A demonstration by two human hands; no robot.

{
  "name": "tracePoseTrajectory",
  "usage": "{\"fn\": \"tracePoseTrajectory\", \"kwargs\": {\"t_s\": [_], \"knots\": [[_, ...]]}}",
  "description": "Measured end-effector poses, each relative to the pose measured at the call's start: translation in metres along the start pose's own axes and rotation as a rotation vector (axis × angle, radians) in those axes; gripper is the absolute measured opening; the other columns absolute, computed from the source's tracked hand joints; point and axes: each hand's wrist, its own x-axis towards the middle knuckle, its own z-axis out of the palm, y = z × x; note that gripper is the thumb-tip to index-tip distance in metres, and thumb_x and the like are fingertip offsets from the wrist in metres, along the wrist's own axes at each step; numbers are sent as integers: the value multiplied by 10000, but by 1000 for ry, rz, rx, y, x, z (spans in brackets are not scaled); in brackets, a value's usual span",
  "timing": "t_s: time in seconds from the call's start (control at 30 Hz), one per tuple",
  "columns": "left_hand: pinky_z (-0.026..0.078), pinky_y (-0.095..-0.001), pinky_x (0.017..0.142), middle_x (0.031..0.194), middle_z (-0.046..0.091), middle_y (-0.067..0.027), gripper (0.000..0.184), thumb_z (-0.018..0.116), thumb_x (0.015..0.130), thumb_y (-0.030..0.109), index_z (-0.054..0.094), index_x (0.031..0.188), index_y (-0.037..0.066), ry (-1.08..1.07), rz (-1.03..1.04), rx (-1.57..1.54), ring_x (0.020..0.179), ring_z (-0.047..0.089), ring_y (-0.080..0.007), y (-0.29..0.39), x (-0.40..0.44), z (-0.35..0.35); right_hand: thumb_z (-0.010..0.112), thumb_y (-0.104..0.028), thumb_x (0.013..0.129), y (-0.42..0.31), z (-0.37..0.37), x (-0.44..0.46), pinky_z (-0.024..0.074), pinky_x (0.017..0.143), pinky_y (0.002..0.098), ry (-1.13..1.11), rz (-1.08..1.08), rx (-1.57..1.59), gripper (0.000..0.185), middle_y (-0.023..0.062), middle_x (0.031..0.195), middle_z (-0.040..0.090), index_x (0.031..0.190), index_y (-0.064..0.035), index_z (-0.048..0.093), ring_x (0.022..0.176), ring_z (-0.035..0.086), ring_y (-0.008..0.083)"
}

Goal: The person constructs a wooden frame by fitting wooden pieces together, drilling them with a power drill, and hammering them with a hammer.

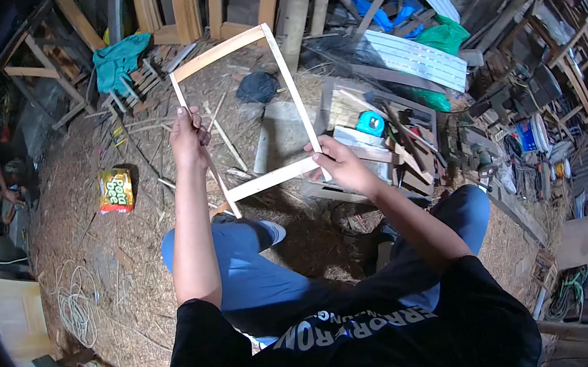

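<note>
A light wooden frame [254,184] of four thin strips is held up, tilted, in front of my knees. My left hand [189,134] is closed around its left strip, a little below the upper left corner. At the lower right corner, my right hand [339,164] grips the right strip near where it meets the bottom strip. The strips' ends stick out past both lower corners. Through the frame's opening a dark round bundle [256,87] and a flat grey slab [285,137] show on the ground.
A teal tape measure [371,124] lies on a wooden box [328,100] of scraps at the right. A snack bag [115,190] and coiled cord [78,307] are on the left ground. Another person's hand [12,196] shows at the far left. Tools [509,101] crowd the right.
</note>
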Motion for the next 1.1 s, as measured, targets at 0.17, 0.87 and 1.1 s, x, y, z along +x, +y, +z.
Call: {"fn": "tracePoseTrajectory", "kwargs": {"t_s": [0.17,0.87,1.1], "knots": [[496,-320,761,864,602,-39,398,446,1068,392,583,1185,36,-143,-189,73,782,586,-171,5,-1,-27,455,-100,1061,17,8,31,585,737,324,111,28,168,261,135,1071,639,1291,18,489,893,709,223],[442,-252,593,764,653,-10,122,680,910,15,707,1028,-3,-110,-271,620,648,564,-94,-90,46,-158,718,76,738,155,21,235,492,641,304,161,534,-251,302,87,822,705,1032,8,739,725,642,175],[468,-286,533,747,665,-67,228,739,870,52,690,1063,-57,35,-478,610,627,618,-143,-139,51,-220,713,84,722,252,69,237,488,611,322,313,505,-130,277,100,837,698,994,32,719,717,655,196]]}}
